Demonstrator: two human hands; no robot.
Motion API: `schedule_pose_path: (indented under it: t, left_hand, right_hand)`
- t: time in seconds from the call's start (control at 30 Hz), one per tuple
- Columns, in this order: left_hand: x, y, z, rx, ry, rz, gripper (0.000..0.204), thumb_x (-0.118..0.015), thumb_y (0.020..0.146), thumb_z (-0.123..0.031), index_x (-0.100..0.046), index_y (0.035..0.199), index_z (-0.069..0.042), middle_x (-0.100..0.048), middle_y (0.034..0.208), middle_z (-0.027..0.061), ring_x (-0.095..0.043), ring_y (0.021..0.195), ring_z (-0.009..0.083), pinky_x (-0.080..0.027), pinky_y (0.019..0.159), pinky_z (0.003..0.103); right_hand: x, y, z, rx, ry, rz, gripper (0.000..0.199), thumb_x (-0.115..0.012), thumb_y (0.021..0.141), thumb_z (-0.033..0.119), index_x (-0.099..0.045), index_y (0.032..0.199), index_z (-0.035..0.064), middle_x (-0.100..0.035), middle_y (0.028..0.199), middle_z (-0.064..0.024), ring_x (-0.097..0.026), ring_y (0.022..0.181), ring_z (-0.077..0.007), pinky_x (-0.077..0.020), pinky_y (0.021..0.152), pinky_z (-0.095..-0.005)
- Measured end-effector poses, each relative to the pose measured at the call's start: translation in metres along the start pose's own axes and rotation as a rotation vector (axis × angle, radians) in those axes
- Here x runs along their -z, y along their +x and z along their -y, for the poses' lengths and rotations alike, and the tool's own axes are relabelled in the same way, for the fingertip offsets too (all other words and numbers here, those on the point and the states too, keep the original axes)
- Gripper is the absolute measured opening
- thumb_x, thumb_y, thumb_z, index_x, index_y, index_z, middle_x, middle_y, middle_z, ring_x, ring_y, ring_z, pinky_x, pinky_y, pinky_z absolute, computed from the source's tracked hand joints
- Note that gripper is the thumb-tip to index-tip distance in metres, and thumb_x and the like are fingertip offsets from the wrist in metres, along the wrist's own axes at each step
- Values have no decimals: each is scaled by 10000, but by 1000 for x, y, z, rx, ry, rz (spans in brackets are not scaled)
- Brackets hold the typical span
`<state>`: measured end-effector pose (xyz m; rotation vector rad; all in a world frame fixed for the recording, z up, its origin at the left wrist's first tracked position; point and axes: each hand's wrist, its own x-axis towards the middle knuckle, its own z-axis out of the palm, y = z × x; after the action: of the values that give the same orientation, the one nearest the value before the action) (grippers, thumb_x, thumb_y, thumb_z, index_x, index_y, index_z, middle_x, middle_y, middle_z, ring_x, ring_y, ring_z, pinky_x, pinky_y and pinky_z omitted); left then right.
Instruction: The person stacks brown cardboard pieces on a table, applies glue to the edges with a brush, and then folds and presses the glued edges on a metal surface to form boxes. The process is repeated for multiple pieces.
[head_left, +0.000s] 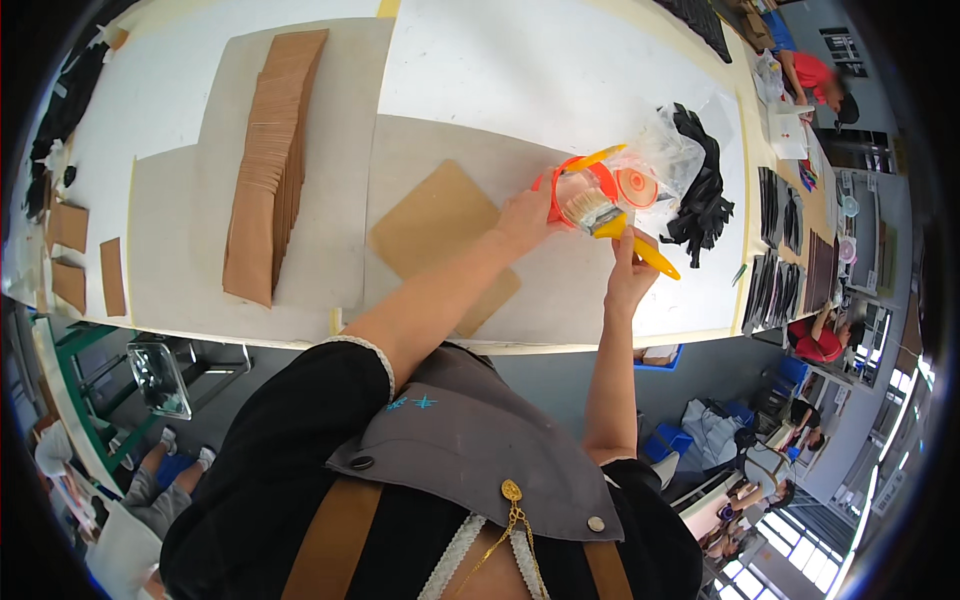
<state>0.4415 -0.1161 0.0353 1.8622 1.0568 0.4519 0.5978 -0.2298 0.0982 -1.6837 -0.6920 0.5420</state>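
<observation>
My left hand (527, 216) is closed around the near left side of a red tub (604, 174) standing on the table. In my right hand (631, 272) is a wide paintbrush (611, 226) with a yellow handle, pinched by the fingers. Its pale bristles tilt down over the tub's opening; whether they touch what is inside I cannot tell. Across the tub's far rim lies a second yellow-handled brush (600, 156), partly in the tub. A round red lid (637, 187) rests just right of the tub. Beneath my left forearm, a tan board (435, 210) lies flat.
A long overlapping row of brown strips (275, 150) spreads across the left table. Black strips (702, 190) are heaped beside a clear plastic bag (668, 150). Brown pieces (112, 277) lie at far left, stacked dark pieces (768, 280) at right. Other people work beyond the table.
</observation>
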Motion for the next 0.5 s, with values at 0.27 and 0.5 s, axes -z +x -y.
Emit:
schedule_pose_path:
  t: [0.27, 0.5]
  left_hand:
    - [0, 4, 2, 24, 45, 39, 999, -811, 832, -473, -277, 1556, -38, -719, 1062, 186, -694, 965, 401, -542, 828, 509]
    - [0, 3, 3, 1, 6, 21, 1015, -802, 843, -466, -246, 1569, -26, -709, 1095, 198, -696, 971, 399, -546, 819, 505]
  right_hand:
    - [31, -30, 30, 60, -257, -142, 197, -692, 1000, 151, -651, 1036, -38, -676, 949, -80, -667, 842, -123, -580, 788, -258]
    - [7, 12, 29, -47, 245, -229, 269, -713, 987, 187, -572, 875, -13, -648, 809, -94, -712, 700, -182, -619, 708, -256]
